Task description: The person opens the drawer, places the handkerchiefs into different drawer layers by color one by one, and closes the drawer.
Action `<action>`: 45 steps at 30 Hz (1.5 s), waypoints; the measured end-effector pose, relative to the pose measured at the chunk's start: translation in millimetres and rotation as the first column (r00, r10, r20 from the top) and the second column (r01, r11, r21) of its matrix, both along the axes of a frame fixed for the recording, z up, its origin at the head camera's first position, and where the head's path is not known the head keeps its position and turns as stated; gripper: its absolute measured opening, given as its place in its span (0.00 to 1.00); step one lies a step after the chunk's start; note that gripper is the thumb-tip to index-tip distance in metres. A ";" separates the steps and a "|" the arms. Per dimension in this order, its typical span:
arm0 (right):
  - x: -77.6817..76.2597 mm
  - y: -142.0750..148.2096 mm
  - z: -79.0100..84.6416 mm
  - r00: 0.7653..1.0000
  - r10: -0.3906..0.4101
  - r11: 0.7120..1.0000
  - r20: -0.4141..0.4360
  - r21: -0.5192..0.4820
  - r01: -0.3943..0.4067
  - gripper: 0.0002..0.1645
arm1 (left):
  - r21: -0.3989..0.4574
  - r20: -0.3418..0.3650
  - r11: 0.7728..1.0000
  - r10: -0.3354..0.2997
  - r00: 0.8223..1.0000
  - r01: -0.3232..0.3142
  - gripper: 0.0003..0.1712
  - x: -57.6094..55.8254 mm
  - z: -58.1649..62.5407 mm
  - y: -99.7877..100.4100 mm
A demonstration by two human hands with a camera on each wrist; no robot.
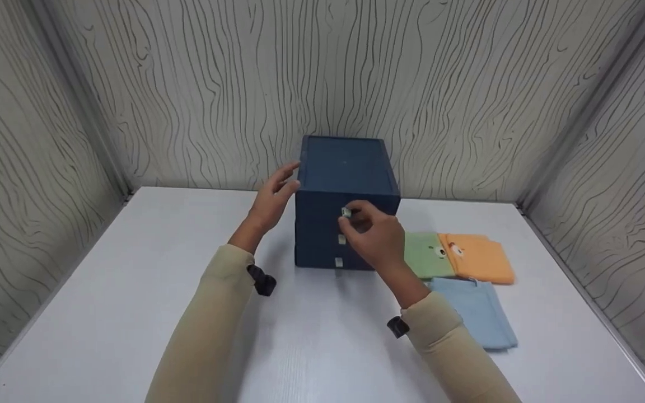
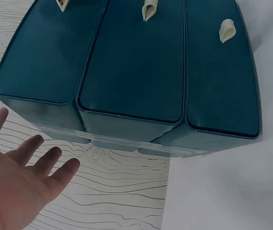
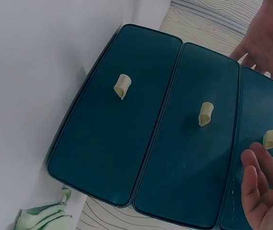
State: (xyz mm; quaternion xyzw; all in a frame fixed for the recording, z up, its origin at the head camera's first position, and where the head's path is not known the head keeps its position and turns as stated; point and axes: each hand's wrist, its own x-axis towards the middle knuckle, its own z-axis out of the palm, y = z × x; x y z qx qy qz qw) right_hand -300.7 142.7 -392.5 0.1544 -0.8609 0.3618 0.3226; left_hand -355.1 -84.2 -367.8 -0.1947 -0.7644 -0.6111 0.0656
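Observation:
A dark blue drawer box (image 1: pixel 348 165) has three stacked drawers, each with a cream pull tab. My right hand (image 1: pixel 377 235) is at the top drawer's front, its thumb and index finger pinching the top pull tab (image 1: pixel 346 212). In the right wrist view, the middle tab (image 3: pixel 206 114) and the lowest tab (image 3: pixel 122 85) stand free. All drawer fronts look closed. My left hand (image 1: pixel 272 200) is beside the box's left side with fingers spread and extended. The left wrist view shows its fingers (image 2: pixel 45 163) near the top drawer's side; contact cannot be made out.
To the right of the box lie a green cloth (image 1: pixel 423 254) and an orange cloth (image 1: pixel 482 257), both with animal faces. A folded light blue cloth (image 1: pixel 476 313) lies in front of them. Wood-patterned panels (image 1: pixel 216 95) enclose the white table (image 1: pixel 132 291).

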 end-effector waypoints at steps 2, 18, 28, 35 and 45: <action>-0.2 -2.9 -0.4 1.000 -0.009 1.000 -0.001 -0.003 0.009 0.10 | 0.006 -0.011 1.000 0.015 1.000 -0.014 0.27 -1.2 -2.8 -0.1; -2.9 -8.2 -6.5 0.999 -0.046 0.999 -0.009 -0.003 0.046 0.06 | 0.039 -0.007 0.999 -0.004 1.000 0.005 0.23 9.9 6.3 7.8; -5.4 -10.4 -10.1 0.997 -0.059 0.998 -0.052 -0.021 0.058 0.04 | 0.089 -0.049 0.996 0.010 0.999 -0.006 0.20 -9.8 -15.0 6.4; -5.9 -12.5 -7.3 0.995 -0.079 0.997 -0.054 -0.024 0.078 0.03 | 0.140 -0.011 0.990 -0.005 1.000 0.007 0.21 -11.5 -12.0 6.5; -0.9 -12.9 -8.3 0.996 -0.069 0.997 -0.065 -0.021 0.068 0.02 | 0.096 0.028 0.995 0.002 1.000 -0.005 0.20 -10.1 -12.7 7.9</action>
